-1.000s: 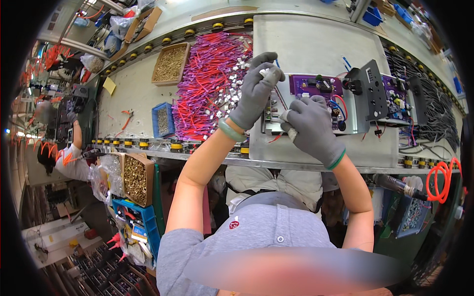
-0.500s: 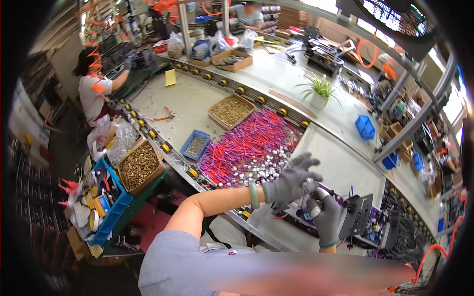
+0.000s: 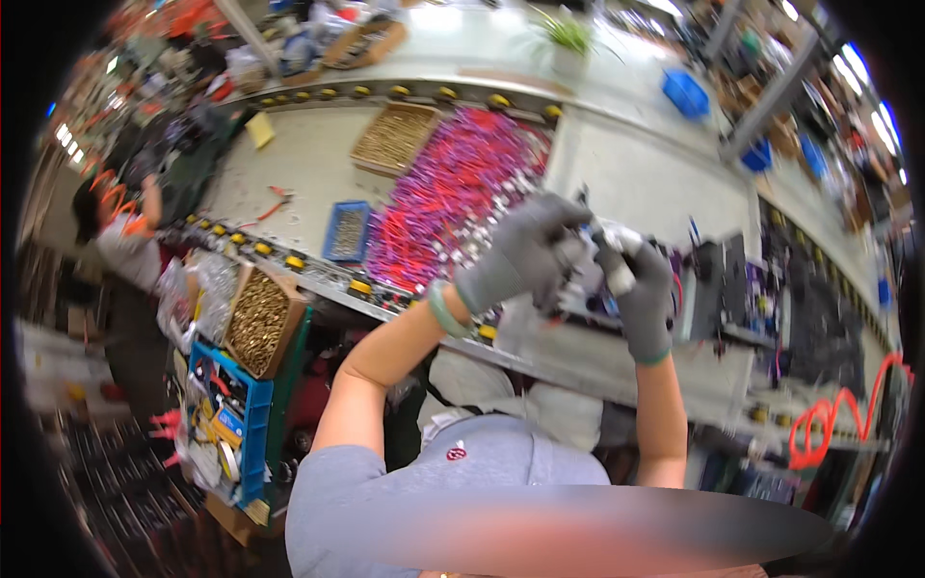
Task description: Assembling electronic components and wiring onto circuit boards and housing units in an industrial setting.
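Observation:
Both of my hands wear grey gloves and are raised close together over the bench, right of a heap of red and purple wires (image 3: 443,197) with white connectors. My left hand (image 3: 525,252) has its fingers curled in a pinch. A small dark tip shows at those fingers, too blurred to name. My right hand (image 3: 644,297) faces it with bent fingers, and white patches show at its fingertips. Whether those are coverings or a small held part I cannot make out. Under the hands, partly hidden, lies a purple and dark assembly (image 3: 674,275) beside black panels (image 3: 718,279).
A cardboard box of brass-coloured parts (image 3: 395,138) and a blue tray of small metal parts (image 3: 346,231) stand left of the wires. Red-handled pliers (image 3: 277,197) lie farther left. Roller rails (image 3: 318,275) edge the bench. A co-worker (image 3: 125,236) is at far left; a coiled orange hose (image 3: 819,424) hangs right.
The view has swung, and the scene is tilted and blurrier. My right forearm now shows fully from below. Both hands stay close together, with the left one's fingers more curled.

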Motion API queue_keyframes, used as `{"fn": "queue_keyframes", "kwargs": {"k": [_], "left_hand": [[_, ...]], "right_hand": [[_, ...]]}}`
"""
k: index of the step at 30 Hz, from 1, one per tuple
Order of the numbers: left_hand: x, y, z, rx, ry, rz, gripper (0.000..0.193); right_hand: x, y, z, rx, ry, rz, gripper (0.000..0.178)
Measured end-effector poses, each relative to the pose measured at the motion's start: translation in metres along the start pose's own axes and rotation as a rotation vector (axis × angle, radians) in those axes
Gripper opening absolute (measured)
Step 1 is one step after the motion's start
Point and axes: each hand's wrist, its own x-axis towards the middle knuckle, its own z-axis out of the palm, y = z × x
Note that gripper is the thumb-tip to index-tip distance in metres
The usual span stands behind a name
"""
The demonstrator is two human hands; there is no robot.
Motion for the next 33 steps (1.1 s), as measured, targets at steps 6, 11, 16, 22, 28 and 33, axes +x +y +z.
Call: {"fn": "queue_keyframes", "kwargs": {"k": [6, 11, 16, 22, 28, 33], "left_hand": [[0.013, 0.012, 0.005, -0.242, -0.079, -0.160, 0.028], [0.021, 0.018, 0.016, -0.048, -0.080, -0.038, 0.016], [0.018, -0.001, 0.024, -0.146, 0.014, -0.028, 0.012], [0.008, -0.028, 0.013, -0.244, -0.174, -0.497, 0.085], [-0.003, -0.035, 0.006, -0.779, -0.321, -0.638, 0.076], [-0.002, -0.032, 0.007, -0.705, -0.304, -0.649, 0.075]], "right_hand": [[0.001, 0.005, -0.005, 0.010, -0.028, -0.046, 0.019], [-0.001, -0.002, -0.011, -0.111, -0.003, 0.003, 0.022], [0.001, 0.008, -0.015, -0.127, 0.019, -0.034, 0.022], [0.025, 0.034, -0.014, -0.980, -0.224, -0.240, 0.009], [0.027, 0.043, -0.001, -0.980, -0.278, -0.092, 0.009], [0.029, 0.043, -0.003, -0.944, -0.258, -0.125, 0.008]]}}
